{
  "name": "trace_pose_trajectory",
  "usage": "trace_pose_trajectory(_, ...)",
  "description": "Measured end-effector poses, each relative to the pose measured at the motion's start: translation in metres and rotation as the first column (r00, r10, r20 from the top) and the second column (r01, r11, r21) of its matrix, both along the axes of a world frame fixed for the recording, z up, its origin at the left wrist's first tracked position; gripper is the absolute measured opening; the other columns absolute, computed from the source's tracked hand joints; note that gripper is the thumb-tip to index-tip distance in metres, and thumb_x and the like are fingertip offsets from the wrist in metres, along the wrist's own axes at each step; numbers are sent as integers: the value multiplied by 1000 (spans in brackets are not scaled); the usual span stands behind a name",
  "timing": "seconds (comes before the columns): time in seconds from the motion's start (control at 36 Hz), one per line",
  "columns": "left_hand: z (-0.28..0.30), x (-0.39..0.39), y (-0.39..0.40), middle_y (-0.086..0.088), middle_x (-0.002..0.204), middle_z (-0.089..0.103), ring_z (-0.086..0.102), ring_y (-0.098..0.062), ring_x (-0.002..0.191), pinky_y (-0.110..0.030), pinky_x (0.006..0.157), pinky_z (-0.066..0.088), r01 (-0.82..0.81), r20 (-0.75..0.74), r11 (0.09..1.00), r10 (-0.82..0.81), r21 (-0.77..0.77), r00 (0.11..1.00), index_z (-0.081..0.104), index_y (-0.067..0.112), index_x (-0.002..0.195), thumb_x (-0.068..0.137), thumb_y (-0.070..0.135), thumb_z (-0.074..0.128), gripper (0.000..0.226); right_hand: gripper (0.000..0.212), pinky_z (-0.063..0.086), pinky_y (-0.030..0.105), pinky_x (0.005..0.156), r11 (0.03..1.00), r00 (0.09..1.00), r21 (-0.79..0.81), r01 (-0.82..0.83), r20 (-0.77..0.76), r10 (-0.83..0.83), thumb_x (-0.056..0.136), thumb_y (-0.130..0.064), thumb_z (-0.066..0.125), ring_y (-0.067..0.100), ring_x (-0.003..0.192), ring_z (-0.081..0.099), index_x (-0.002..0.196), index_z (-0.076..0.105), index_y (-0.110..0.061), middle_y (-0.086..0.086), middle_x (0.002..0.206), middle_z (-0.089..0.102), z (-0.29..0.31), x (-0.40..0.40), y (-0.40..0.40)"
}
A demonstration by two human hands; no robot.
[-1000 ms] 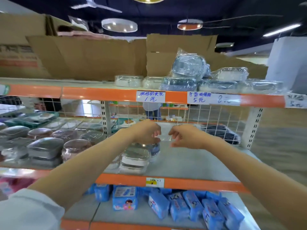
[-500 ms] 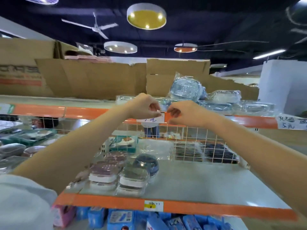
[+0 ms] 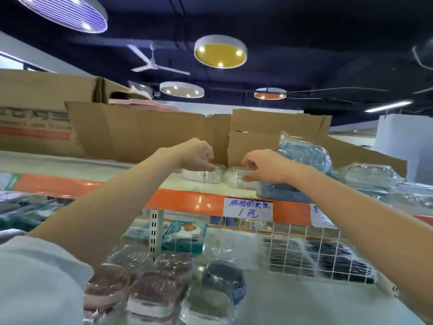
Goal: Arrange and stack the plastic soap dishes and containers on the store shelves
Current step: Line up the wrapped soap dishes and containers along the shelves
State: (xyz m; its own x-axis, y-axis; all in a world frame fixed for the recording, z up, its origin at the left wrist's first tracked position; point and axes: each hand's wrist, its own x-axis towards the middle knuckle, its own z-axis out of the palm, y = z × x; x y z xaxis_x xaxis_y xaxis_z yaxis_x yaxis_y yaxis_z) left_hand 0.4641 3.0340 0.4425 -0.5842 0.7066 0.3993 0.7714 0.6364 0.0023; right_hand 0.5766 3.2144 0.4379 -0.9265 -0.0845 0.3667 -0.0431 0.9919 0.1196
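On the lower shelf, near its front edge at the left, wrapped round soap dishes with brown and dark lids (image 3: pixel 150 292) sit grouped, seemingly arranged. On the top shelf (image 3: pixel 98 167) near its front edge, the left hand (image 3: pixel 194 154) rests curled fingers on a clear wrapped white dish (image 3: pixel 201 175); the right hand (image 3: pixel 264 167), fingers loosely curled, touches the clear dish beside it (image 3: pixel 236 179). Farther right, blue wrapped containers (image 3: pixel 304 158) lie loosely piled and probably need stacking.
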Motion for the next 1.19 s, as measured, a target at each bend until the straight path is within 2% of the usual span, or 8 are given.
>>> trace_pose_trajectory(0.19,2,-48,13,-9,132,53,50,-25,119,-38,101,41,-91,-27,984,88,-154,996,49,4,133,90,51,54,64,66,39,32,99,989,982,75,128,132,-137,89,-43,62,25,123,48,139,41,-6,9,137,49,7,-48,4)
trace_pose_trajectory(0.36,2,-82,22,-3,157,23,23,-22,143,-39,116,23,-120,98,947,156,-297,983,19,11,150,82,71,47,95,84,40,37,104,966,915,99,239,311,-258,81,-44,70,27,131,42,147,30,-10,8,148,38,15,-78,11)
trace_pose_trajectory(0.53,-4,-105,28,1,151,34,38,-21,134,-39,109,33,-68,206,944,140,-323,968,30,15,146,74,78,52,98,97,41,44,106,929,804,129,348,468,-367,74,-42,77,30,133,41,149,25,-10,7,151,34,23,-101,24)
trace_pose_trajectory(0.61,-11,-115,31,3,159,16,19,-19,145,-41,117,19,-42,267,944,135,-327,954,13,18,152,76,77,48,103,93,41,41,105,914,750,133,383,533,-392,76,-41,76,31,134,38,149,27,-9,8,152,34,20,-108,29)
trace_pose_trajectory(0.69,-16,-121,33,8,160,0,-4,-19,147,-47,119,2,-43,225,928,134,-369,965,2,23,153,78,78,44,102,91,39,41,106,909,728,125,397,561,-395,78,-44,73,29,136,35,148,28,-10,7,152,33,19,-113,33)
trace_pose_trajectory(0.81,-12,-125,29,8,160,-4,-16,-22,146,-53,117,0,-69,258,927,174,-368,950,4,29,153,78,73,51,99,102,40,44,106,914,756,79,399,535,-376,71,-57,73,30,133,38,149,25,-13,6,151,33,18,-119,33)
trace_pose_trajectory(0.97,-11,-124,25,-6,159,1,-10,-29,145,-55,115,8,-190,150,903,264,-384,953,20,16,151,67,79,55,111,100,39,38,101,931,824,85,356,441,-355,71,-73,60,27,127,43,145,34,-12,6,143,41,7,-127,26)
trace_pose_trajectory(1.19,-11,-120,19,-5,158,12,19,-26,144,-46,115,24,-199,302,905,323,-377,897,16,12,150,62,78,62,120,96,39,45,106,948,823,51,315,482,-299,72,-59,71,26,129,38,147,27,-17,5,145,35,10,-121,31)
